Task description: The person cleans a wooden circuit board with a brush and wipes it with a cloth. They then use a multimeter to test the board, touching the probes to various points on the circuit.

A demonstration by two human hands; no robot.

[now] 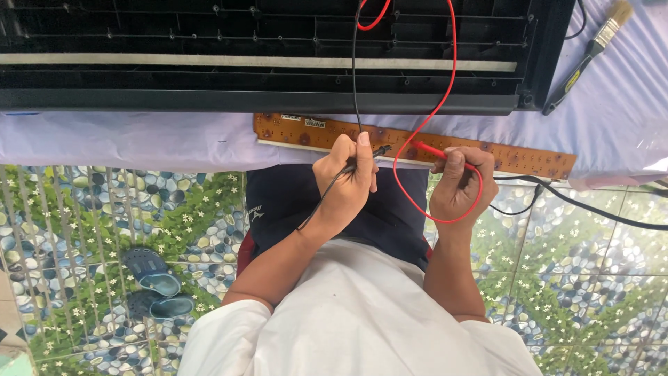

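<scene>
Two probes [381,150] [430,149], long brown circuit board [515,159]

floor: pebble-and-flower tiles [83,209] | table cover: pale lilac cloth [139,139] | light: daylight

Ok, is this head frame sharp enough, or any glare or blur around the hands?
Head view: even daylight, no harsh glare; left hand with black probe and right hand with red probe are sharp, as is the brown board; pale cloth slightly washed out; frame edges bend a little.
</scene>
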